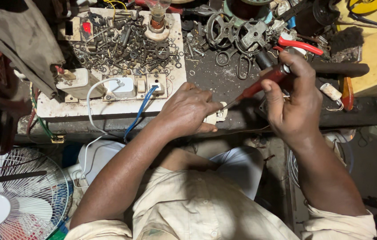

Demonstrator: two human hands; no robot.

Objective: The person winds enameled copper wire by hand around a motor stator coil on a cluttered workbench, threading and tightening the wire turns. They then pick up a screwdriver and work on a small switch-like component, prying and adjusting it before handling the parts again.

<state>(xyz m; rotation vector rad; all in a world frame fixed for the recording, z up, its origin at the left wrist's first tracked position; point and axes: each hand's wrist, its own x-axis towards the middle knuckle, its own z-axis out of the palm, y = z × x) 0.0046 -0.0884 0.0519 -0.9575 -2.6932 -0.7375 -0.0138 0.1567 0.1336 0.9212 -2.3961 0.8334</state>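
Red plastic forms the handle of the slim screwdriver (259, 84), gripped by the right hand (293, 100) with its metal tip pressed into a small cream plastic fitting (215, 117). The left hand (187, 111) is closed around that fitting, seemingly an electrical plug, at the dark desk (215, 80) edge. Beyond the left hand lies a white board (108, 106) heaped with loose metal screws and washers (126, 49); steel scissors (237, 62) lie between the hands, farther out.

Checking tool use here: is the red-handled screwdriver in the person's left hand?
No, the right hand grips the red-handled screwdriver, while the left hand holds a small white part at its tip.
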